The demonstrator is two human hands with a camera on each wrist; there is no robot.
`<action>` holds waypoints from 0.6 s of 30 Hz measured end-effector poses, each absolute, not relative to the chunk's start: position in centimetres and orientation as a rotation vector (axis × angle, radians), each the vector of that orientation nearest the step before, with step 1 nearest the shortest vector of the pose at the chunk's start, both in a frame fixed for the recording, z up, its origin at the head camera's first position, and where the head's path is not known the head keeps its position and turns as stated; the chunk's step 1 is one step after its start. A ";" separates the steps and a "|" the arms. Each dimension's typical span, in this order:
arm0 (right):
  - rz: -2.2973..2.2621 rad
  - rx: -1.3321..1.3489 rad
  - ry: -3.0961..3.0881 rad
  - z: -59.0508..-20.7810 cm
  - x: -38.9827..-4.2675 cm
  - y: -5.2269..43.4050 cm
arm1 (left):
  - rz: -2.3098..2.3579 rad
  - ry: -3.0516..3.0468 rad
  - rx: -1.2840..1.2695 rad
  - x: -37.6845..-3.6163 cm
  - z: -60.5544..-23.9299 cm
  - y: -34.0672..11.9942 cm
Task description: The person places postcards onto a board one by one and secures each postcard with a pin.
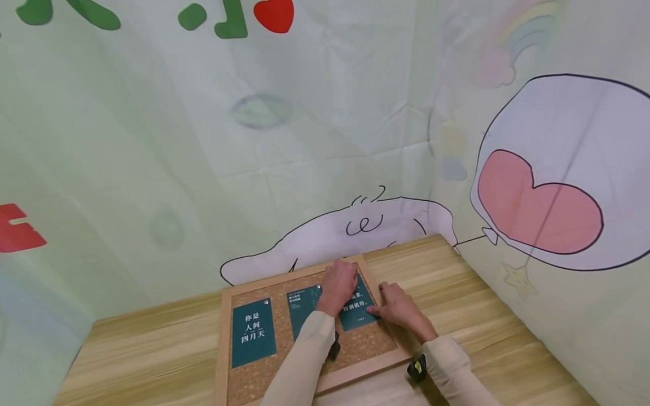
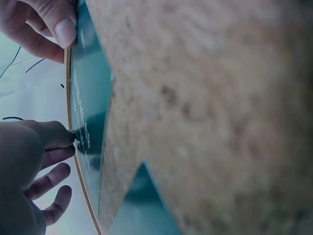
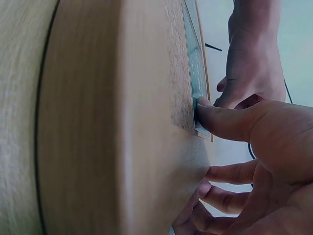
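Note:
A wood-framed corkboard (image 1: 358, 343) carries dark green cards with white writing. My left hand (image 1: 339, 285) is over the top of the right-hand card (image 1: 359, 318). In the left wrist view, the left thumb and index finger pinch a small pushpin (image 2: 74, 135) at this card, while the other fingers stick out loosely. My right hand (image 1: 401, 307) lies at the board's right side. Its thumb (image 3: 215, 117) presses the card's edge, and the other fingers reach over the outer side of the frame.
The left card (image 1: 253, 332) and the middle card (image 1: 303, 304) each have a small pin near the top. Beneath the board is a wood-grain table (image 1: 152, 349). Printed cloth walls (image 1: 325, 113) rise directly behind the table and along its right side.

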State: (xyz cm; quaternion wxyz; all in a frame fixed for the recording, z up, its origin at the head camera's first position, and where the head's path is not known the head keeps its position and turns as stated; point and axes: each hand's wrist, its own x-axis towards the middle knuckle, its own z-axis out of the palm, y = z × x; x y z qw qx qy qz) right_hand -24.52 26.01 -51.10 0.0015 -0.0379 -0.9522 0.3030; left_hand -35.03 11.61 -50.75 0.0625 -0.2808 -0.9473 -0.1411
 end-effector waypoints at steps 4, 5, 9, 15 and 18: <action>0.961 -0.113 -2.989 -51.1 -24.5 25.8 | -0.435 -2.884 -0.862 -35.1 -50.7 11.4; 0.964 -0.113 -2.989 -51.1 -24.5 25.7 | -0.436 -2.886 -0.869 -35.1 -50.7 11.4; 0.968 -0.116 -2.989 -51.2 -24.4 25.6 | -0.436 -2.868 -0.928 -35.0 -50.6 11.1; 0.963 -0.126 -2.998 -51.3 -24.5 25.6 | -0.419 -2.841 -1.006 -34.9 -50.4 10.6; 0.969 -0.112 -2.988 -51.1 -24.4 25.8 | -0.406 -2.842 -1.041 -34.9 -50.4 10.5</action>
